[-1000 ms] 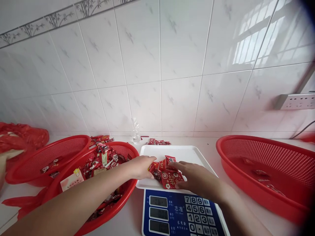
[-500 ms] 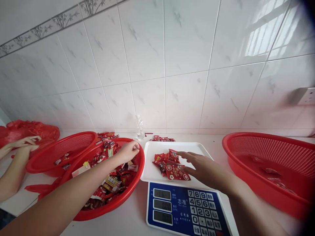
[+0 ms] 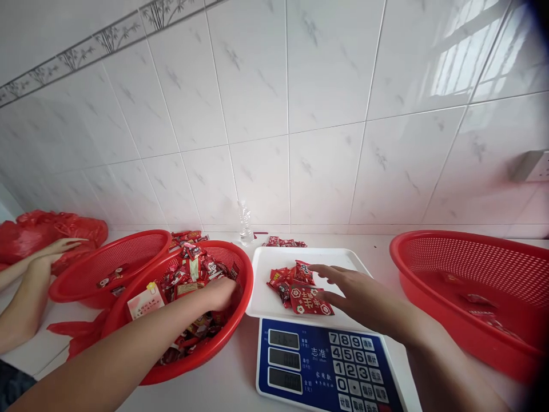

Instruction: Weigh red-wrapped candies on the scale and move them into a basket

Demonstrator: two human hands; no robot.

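Down in the red basket [image 3: 247, 297] of small wrapped packets, my left hand [image 3: 223, 293] reaches among them; its fingers are hidden. My right hand [image 3: 343, 286] hovers over the white tray [image 3: 343, 256] of the scale, fingers apart, holding nothing, beside a flat red packet [image 3: 311, 300] with flower prints. Several small red packets [image 3: 283, 280] lie on the tray to the left of my right hand. The blue keypad panel [image 3: 319, 366] of the scale faces me below the tray. A pale card [image 3: 146, 302] with a yellow clip lies in the basket's left part.
Another red basket [image 3: 64, 280] with few packets stands left, and a large red basket [image 3: 429, 292] stands right. Another person's hands [image 3: 55, 252] are at the far left, near red plastic bags [image 3: 51, 229]. A clear bottle [image 3: 245, 223] stands by the tiled wall.
My left hand has gone down from above the basket's right side into the packets. My right hand has barely moved. The other person's hands have shifted slightly.
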